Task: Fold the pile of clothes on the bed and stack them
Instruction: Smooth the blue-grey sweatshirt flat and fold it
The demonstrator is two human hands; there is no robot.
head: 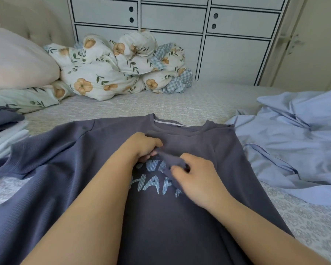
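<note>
Hands' grip, left hand (143,148) and right hand (197,178), pinching grey shirt (65,169) chest fold

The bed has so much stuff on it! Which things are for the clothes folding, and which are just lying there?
For the folding:
- dark grey-blue T-shirt with pale blue letters, pinched by the left hand and the right hand
- crumpled light blue shirt
- stack of folded clothes at the left edge

Just lying about:
- bunched floral quilt
- pale pink pillow
- white drawer cabinet
</note>
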